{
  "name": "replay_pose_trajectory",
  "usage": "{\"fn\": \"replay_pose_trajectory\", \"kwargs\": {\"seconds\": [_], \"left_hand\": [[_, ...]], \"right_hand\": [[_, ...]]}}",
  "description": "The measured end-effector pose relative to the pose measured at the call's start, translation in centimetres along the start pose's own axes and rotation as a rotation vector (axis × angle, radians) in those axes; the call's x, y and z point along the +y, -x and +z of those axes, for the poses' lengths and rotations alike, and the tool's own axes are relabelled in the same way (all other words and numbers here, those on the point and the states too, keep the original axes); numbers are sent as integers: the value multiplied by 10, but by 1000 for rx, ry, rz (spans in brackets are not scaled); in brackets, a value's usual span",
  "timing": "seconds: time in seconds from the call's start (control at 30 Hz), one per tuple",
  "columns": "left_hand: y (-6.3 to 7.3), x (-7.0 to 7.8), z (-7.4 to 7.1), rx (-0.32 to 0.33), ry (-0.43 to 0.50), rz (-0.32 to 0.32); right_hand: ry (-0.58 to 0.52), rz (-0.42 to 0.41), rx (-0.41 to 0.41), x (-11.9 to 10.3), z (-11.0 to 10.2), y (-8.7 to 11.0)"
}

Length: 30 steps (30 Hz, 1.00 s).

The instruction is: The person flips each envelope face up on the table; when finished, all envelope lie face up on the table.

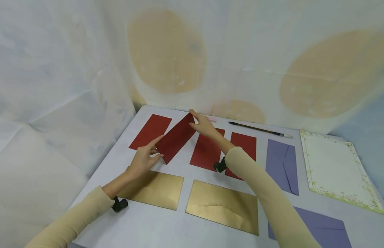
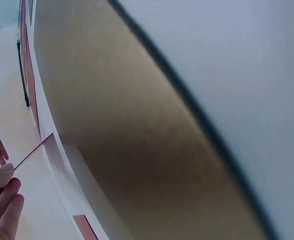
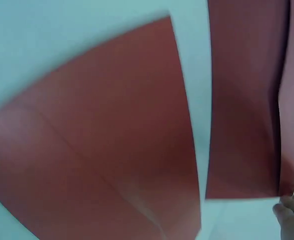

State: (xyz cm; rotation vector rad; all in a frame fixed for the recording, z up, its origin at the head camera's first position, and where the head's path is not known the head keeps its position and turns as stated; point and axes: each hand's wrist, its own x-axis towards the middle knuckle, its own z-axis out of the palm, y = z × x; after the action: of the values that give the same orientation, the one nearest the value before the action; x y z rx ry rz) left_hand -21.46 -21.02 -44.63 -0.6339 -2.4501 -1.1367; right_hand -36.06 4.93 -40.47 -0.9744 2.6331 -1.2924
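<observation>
A red envelope (image 1: 176,139) is held up at a slant above the table, between my two hands. My left hand (image 1: 143,160) pinches its lower left end, thumb on one edge and fingers on the other. At the upper right end, my right hand (image 1: 204,125) grips it between thumb and fingers. In the left wrist view the held envelope (image 2: 34,150) appears edge-on beside the left fingertips (image 2: 7,172). Flat on the table lie more red envelopes, one (image 1: 151,129) to the left, one (image 1: 207,148) under my right forearm and another (image 1: 242,144) farther right, partly covered by the sleeve.
Two gold envelopes (image 1: 157,189) (image 1: 222,206) lie nearer me. Purple envelopes (image 1: 281,165) (image 1: 325,227) and a floral-bordered sheet (image 1: 337,165) are on the right. A writing brush (image 1: 257,128) and a small pink object (image 1: 213,119) lie by the back edge, before a hanging cloth (image 1: 235,69).
</observation>
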Motion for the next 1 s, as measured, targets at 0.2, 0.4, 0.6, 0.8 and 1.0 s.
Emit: {"fn": "replay_pose_trajectory", "kwargs": {"seconds": [0.2,0.4,0.6,0.8,1.0], "left_hand": [[-3,-1,-4,54,-3,-55],[-8,-9,-3,72,-37,-108],[-12,-13,0,18,-76,-232],[-14,-13,3,-112,-79,-348],[-13,-15,6,-163,-53,-403]], "right_hand": [[175,-17,-35,-7,23,22],[331,1,-217,-14,39,38],[439,41,-287,-8,46,41],[501,103,-295,-4,46,39],[570,126,-301,-1,48,37]]}}
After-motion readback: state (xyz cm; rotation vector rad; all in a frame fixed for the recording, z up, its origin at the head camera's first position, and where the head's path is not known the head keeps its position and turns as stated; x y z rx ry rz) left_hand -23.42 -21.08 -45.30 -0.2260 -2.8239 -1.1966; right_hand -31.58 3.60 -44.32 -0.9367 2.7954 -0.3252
